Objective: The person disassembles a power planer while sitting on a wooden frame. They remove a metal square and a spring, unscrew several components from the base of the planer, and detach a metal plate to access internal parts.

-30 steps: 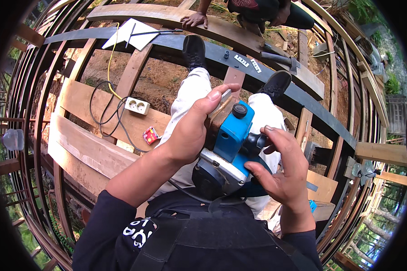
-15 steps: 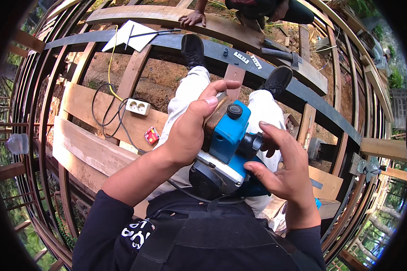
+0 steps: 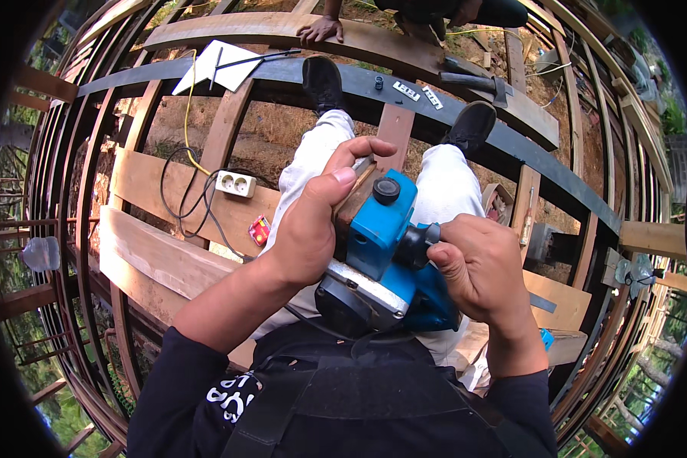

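A blue electric planer [image 3: 380,229] is held tilted above my lap, with a small black knob on top and a larger black round fitting [image 3: 415,244] on its right side. My left hand [image 3: 307,217] supports it from the left, fingers wrapped along its base plate. Thumb and curled finger of my right hand [image 3: 477,267] pinch the rim of the black fitting. A dark power cord [image 3: 313,320] runs from the planer's rear toward the left. The planer's underside is hidden from view.
A white power socket [image 3: 236,184] on a yellow cord lies to the left, near a small red packet [image 3: 259,230]. Ahead, a dark beam [image 3: 282,70] carries two white pieces [image 3: 406,91]; a hammer-like tool [image 3: 477,85] lies beyond. Another person's hand [image 3: 320,30] rests on a plank.
My right hand has closed from spread fingers into a pinch on the black fitting. The planer has shifted slightly left with my left hand.
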Motion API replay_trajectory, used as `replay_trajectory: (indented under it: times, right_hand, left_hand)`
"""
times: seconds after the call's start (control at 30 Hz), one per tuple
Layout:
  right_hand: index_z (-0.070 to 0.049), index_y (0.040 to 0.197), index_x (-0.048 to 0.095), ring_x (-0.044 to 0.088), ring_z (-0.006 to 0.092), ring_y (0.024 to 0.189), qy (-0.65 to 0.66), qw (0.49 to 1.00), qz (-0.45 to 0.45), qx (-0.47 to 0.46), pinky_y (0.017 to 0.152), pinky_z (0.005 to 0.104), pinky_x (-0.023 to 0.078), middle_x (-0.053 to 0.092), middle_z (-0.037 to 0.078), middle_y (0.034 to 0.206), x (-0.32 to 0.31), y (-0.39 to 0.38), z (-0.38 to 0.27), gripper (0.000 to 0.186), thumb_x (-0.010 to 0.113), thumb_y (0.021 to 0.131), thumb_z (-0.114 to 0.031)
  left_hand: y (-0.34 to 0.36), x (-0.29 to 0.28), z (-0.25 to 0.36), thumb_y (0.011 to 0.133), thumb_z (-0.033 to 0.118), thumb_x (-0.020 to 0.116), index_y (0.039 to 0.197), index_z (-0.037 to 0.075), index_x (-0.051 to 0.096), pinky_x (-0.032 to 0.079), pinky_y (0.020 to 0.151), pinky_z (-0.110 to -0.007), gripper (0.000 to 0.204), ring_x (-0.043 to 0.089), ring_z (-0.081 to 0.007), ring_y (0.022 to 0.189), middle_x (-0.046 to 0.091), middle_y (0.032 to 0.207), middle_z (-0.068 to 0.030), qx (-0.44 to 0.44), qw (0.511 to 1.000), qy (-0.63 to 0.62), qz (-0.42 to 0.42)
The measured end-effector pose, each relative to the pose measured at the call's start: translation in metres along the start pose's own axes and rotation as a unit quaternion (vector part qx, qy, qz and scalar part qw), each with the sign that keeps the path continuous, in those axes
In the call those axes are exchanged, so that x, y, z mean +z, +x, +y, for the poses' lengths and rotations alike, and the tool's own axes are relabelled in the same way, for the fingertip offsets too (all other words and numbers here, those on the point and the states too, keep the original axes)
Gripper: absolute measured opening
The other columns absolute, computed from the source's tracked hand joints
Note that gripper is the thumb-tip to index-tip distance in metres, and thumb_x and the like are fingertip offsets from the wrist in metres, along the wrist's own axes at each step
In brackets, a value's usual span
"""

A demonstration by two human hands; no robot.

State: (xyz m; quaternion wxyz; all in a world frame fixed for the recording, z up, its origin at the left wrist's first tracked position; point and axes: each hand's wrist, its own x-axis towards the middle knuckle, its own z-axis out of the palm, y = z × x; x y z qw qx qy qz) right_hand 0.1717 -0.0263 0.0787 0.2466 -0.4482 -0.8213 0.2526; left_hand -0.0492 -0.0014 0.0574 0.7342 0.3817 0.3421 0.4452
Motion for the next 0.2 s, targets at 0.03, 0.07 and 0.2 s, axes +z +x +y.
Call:
replay_trajectory:
  times: [0.03,0.07,0.2]
  right_hand:
    - [0.001,0.111,0.063,0.061,0.0289,0.066,-0.014,0.999,-0.033,-0.003,0.06,0.0369,0.048,0.06,0.013,0.074,-0.003,0.003,-0.001,0.051,0.074,0.082,-0.04]
    - [0.001,0.112,0.061,0.061,0.0287,0.066,0.051,0.999,0.017,0.006,0.062,0.0373,0.049,0.06,0.014,0.075,-0.004,0.007,-0.01,0.052,0.076,0.08,-0.036]
    - [0.002,0.112,0.061,0.061,0.0291,0.067,0.02,0.998,0.04,-0.045,0.062,0.0372,0.049,0.061,0.014,0.077,0.008,0.004,-0.008,0.052,0.076,0.081,-0.037]
  left_hand:
    - [-0.002,0.0,0.001,0.091,0.042,0.036,0.133,0.003,0.041,0.042,0.094,-0.03,0.057,0.055,-0.0153,0.102,0.056,0.112,-0.0098,0.004,1.0,-0.011,0.001]
    - [-0.004,-0.001,0.001,0.094,0.036,0.035,0.133,0.004,0.041,0.042,0.093,-0.028,0.051,0.055,-0.0133,0.1,0.056,0.11,-0.009,0.009,1.0,-0.022,0.003]
    - [0.0,-0.003,0.0,0.095,0.038,0.036,0.133,0.004,0.041,0.042,0.092,-0.027,0.052,0.055,-0.0131,0.099,0.057,0.11,-0.0079,0.009,1.0,-0.013,-0.005]
